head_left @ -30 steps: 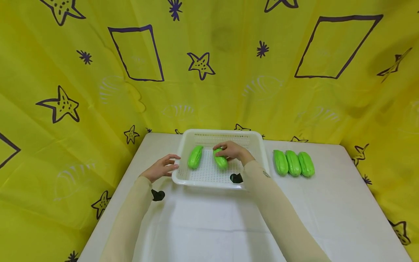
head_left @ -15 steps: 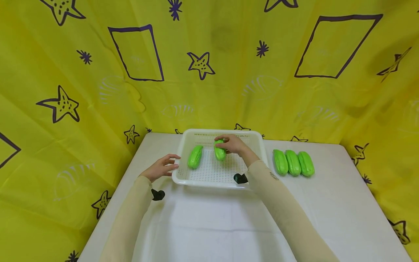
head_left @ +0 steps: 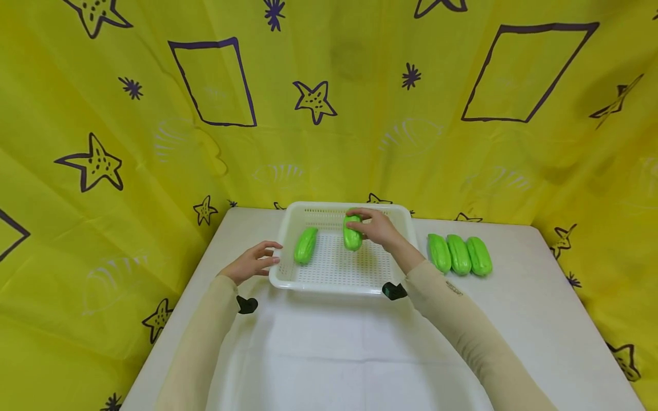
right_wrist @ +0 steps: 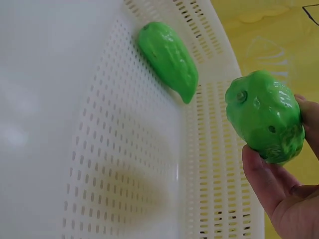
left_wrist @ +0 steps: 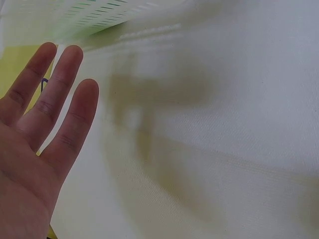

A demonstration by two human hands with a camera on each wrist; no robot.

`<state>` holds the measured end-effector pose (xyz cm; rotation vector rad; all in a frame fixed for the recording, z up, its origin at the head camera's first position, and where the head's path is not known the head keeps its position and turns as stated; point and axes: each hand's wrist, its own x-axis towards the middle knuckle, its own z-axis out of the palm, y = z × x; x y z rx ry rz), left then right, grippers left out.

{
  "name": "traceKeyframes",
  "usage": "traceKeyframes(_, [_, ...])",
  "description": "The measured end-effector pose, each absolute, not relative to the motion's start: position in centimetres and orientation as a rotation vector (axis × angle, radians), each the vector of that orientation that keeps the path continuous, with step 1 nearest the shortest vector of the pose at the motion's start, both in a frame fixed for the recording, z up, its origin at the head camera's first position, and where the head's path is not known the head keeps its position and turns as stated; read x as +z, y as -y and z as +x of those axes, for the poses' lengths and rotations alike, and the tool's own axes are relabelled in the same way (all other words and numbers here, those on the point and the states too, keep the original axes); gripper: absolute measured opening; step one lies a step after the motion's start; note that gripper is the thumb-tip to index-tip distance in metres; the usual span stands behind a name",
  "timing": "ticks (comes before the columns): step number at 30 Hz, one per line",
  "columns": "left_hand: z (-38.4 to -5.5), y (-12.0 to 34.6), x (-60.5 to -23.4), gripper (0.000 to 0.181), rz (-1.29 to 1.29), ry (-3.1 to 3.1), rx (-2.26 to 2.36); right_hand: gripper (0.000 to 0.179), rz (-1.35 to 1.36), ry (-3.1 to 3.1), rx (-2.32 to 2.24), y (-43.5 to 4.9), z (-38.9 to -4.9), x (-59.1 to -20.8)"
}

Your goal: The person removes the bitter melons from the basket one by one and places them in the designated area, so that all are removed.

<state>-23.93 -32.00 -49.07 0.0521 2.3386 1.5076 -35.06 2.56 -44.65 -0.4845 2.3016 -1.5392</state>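
My right hand (head_left: 379, 227) grips a glossy green, lumpy bitter melon (head_left: 352, 238) between thumb and fingers, over the back part of a white slotted plastic basket (head_left: 329, 290). In the right wrist view, the held bitter melon (right_wrist: 261, 117) shows its blunt stem end, raised off the basket floor. A second bitter melon (head_left: 305, 246) lies in the basket's left half. At the basket's left end my left hand (head_left: 250, 262) has its fingers loosely extended, fingertips at the rim. The left wrist view shows that hand (left_wrist: 47, 124) with nothing in its palm.
Right of the basket, a row of 3 more bitter melons (head_left: 460, 255) lies side by side on the white-covered table (head_left: 329, 354). Yellow patterned curtains (head_left: 354, 154) hang behind and along both sides. A black wrist-camera piece (head_left: 393, 291) juts over the basket's front rim.
My right hand has lifted the bitter melon from the basket floor, moving it back and slightly right. My left hand stays at the basket's left end.
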Motion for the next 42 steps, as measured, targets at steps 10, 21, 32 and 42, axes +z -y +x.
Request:
traceKeyframes(10, [-23.9,31.7,-49.0,0.045,0.043,-2.343,1.501,0.036,-0.506,-2.355,-1.633,-5.2,-34.2,-44.1])
traceKeyframes(21, [-23.7,31.7,-49.0,0.046,0.048,-2.343,1.489,0.04,-0.509,-2.461,-1.651,-8.1,-32.7,-43.6])
traceKeyframes(32, [-23.8,31.9,-48.9,0.048,0.061,-2.341,1.493,0.047,-0.412,-2.526,-1.648,-10.9,-31.9,-43.7])
traceKeyframes(42, [-23.9,31.9,-48.8,0.049,0.064,-2.335,1.502,0.052,-0.343,-2.406,-1.871,-12.7,-31.0,-44.3])
